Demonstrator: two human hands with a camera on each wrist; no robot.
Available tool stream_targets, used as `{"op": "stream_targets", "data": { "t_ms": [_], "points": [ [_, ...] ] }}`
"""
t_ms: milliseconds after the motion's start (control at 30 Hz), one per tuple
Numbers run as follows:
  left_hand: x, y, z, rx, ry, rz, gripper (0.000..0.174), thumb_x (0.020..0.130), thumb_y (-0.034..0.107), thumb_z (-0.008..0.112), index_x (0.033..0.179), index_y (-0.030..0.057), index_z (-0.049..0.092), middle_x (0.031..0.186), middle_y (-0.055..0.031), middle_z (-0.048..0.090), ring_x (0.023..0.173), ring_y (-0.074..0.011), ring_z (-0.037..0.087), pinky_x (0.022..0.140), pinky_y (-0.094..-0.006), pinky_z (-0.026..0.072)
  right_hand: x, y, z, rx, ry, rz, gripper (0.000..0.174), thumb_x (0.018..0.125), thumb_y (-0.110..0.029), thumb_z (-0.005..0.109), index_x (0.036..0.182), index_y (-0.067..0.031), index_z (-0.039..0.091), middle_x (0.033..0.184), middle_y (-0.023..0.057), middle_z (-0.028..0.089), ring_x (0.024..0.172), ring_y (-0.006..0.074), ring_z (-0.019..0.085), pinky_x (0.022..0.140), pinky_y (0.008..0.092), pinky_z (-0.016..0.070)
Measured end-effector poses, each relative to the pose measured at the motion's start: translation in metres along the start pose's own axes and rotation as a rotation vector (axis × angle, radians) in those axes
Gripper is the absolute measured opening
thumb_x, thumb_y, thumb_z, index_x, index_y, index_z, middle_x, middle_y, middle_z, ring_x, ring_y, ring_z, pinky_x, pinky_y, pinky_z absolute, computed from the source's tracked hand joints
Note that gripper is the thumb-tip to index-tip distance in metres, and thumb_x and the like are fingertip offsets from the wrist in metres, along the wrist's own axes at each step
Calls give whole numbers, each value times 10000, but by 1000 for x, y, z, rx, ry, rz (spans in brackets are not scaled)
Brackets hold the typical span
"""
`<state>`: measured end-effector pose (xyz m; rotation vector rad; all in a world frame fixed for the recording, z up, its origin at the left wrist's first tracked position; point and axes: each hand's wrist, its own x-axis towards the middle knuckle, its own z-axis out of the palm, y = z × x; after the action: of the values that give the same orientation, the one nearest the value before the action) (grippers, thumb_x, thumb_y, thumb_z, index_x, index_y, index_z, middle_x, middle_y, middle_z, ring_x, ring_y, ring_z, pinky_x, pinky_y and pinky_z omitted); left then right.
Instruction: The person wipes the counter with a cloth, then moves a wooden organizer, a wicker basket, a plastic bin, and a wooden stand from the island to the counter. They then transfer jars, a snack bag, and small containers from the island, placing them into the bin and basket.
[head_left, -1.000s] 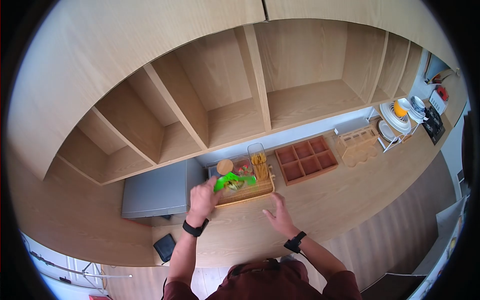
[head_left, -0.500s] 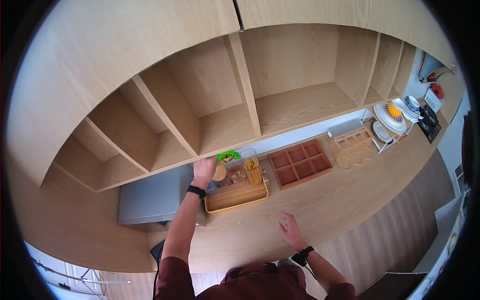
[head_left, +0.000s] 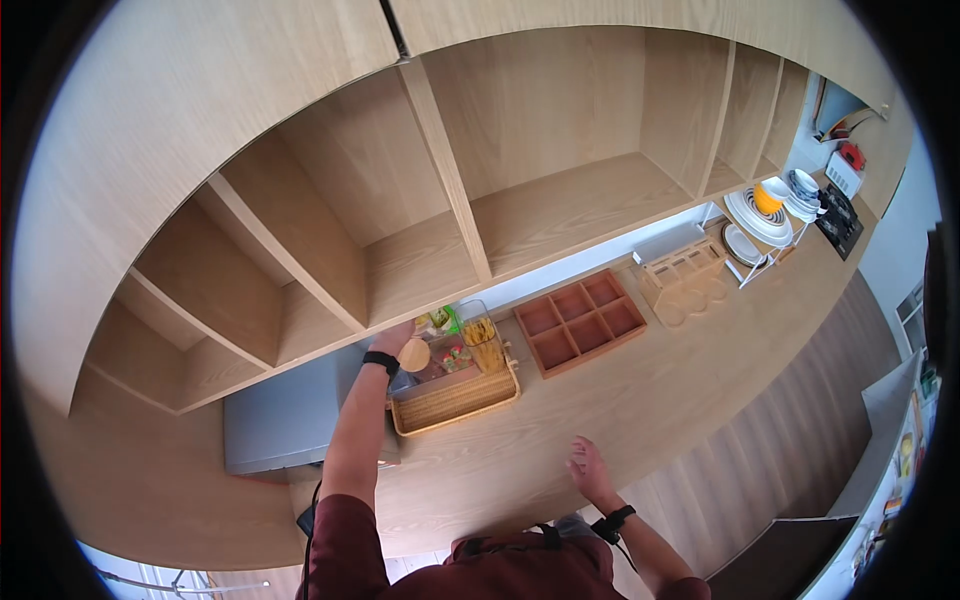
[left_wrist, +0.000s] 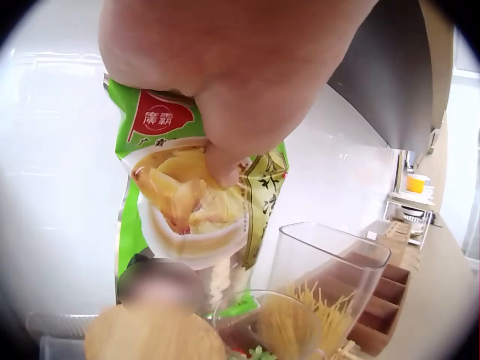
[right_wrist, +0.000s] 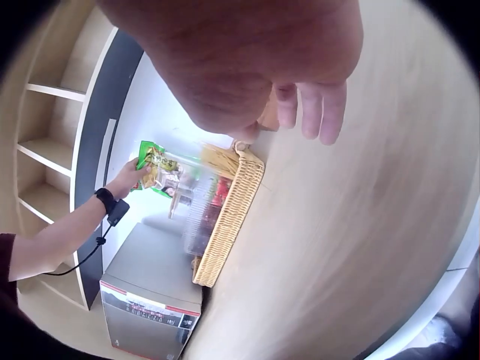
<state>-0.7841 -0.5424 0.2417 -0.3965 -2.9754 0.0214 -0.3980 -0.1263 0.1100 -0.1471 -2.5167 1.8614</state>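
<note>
My left hand (left_wrist: 232,67) pinches the upper edge of a green food packet (left_wrist: 191,195), held upright against the wall behind the jars. In the head view the packet (head_left: 438,320) shows beyond a round wooden lid (head_left: 414,355), and the left hand (head_left: 397,336) is partly under the shelf edge. A clear container of yellow pasta (head_left: 483,345) stands to its right. The wicker basket (head_left: 455,408) lies in front. My right hand (head_left: 590,468) hovers over the counter, its fingers loosely bent and holding nothing; in its wrist view the right hand (right_wrist: 255,67) is large and near.
A reddish-brown divided tray (head_left: 580,322) lies right of the basket, then a wooden rack (head_left: 682,280) and a dish rack with plates (head_left: 757,220). A grey appliance (head_left: 290,415) stands at the left. Cabinet shelves (head_left: 570,210) overhang the back of the counter.
My left hand has carried the green packet from above the basket to behind the jars, by the wall. My right hand has drawn back from the basket toward the counter's front.
</note>
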Motion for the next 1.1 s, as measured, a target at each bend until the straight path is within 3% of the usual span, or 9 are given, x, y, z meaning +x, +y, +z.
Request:
{"op": "stream_targets", "data": {
  "t_ms": [267, 500, 567, 600, 667, 800, 867, 1000, 1100],
  "points": [
    [11, 5, 14, -273, 95, -41, 410, 993, 361, 650, 1313, 105, 667, 1331, -216, 664, 1265, -434, 591, 1063, -538, 465, -7, 3, -1, -44, 6, 10, 628, 929, -68, 744, 1481, -51, 445, 1303, 179, 632, 1155, 303, 667, 919, 410, 589],
    [-9, 26, 10, -18, 51, 3, 437, 929, 293, 719, 1319, 100, 674, 1377, -221, 650, 1231, -428, 634, 1072, -527, 487, -10, 13, 2, -97, -10, -11, 618, 927, -90, 749, 1473, -36, 465, 1305, 177, 625, 1159, 312, 660, 940, 415, 581],
    [-9, 27, 10, -87, -37, -30, 699, 882, 308, 779, 1504, 145, 505, 1395, -241, 627, 1329, -412, 574, 1092, -517, 482, -9, 13, 1, -75, -8, -11, 619, 926, -96, 751, 1472, -34, 465, 1305, 179, 624, 1160, 314, 658, 942, 416, 580],
    [-9, 28, 10, -87, -38, -28, 699, 882, 308, 779, 1504, 145, 505, 1395, -241, 627, 1329, -412, 574, 1092, -517, 482, -10, 12, 1, -51, -10, -12, 621, 925, -102, 753, 1471, -33, 465, 1304, 180, 623, 1162, 317, 657, 945, 417, 579],
    [-18, 39, -12, -173, -331, -141, 713, 875, 265, 771, 1517, 148, 484, 1413, -239, 616, 1322, -415, 580, 1073, -513, 497, -10, 17, 0, -86, -9, -40, 626, 922, -100, 757, 1470, -31, 464, 1305, 183, 620, 1161, 320, 656, 943, 418, 581],
    [-27, 40, 5, -190, -314, -190, 728, 863, 226, 761, 1524, 138, 468, 1379, -229, 641, 1297, -412, 599, 1075, -514, 492, -10, 21, -2, -119, -25, -3, 631, 914, -95, 765, 1465, -29, 463, 1306, 190, 612, 1156, 325, 655, 936, 424, 581],
    [-35, 46, -2, -67, 79, -7, 683, 862, 217, 754, 1487, 100, 504, 1345, -230, 653, 1298, -407, 592, 1065, -515, 488, -10, 25, -2, -93, -14, -35, 624, 916, -95, 761, 1460, -27, 464, 1298, 191, 612, 1139, 331, 657, 932, 428, 580],
    [-53, 62, -25, -159, 74, -124, 604, 879, 183, 729, 1439, 55, 542, 1372, -236, 619, 1312, -422, 565, 1077, -508, 477, -7, 34, -6, -126, -20, -156, 588, 928, -105, 748, 1443, -29, 475, 1282, 197, 612, 1084, 344, 664, 917, 436, 579],
    [-112, 95, -37, -356, 420, -5, 526, 883, 83, 697, 1390, 22, 571, 1420, -233, 570, 1308, -435, 552, 1099, -494, 474, -4, 36, -11, -96, -81, -55, 568, 921, -101, 750, 1421, -33, 492, 1285, 205, 608, 1066, 353, 665, 910, 437, 577]
  ]
}}
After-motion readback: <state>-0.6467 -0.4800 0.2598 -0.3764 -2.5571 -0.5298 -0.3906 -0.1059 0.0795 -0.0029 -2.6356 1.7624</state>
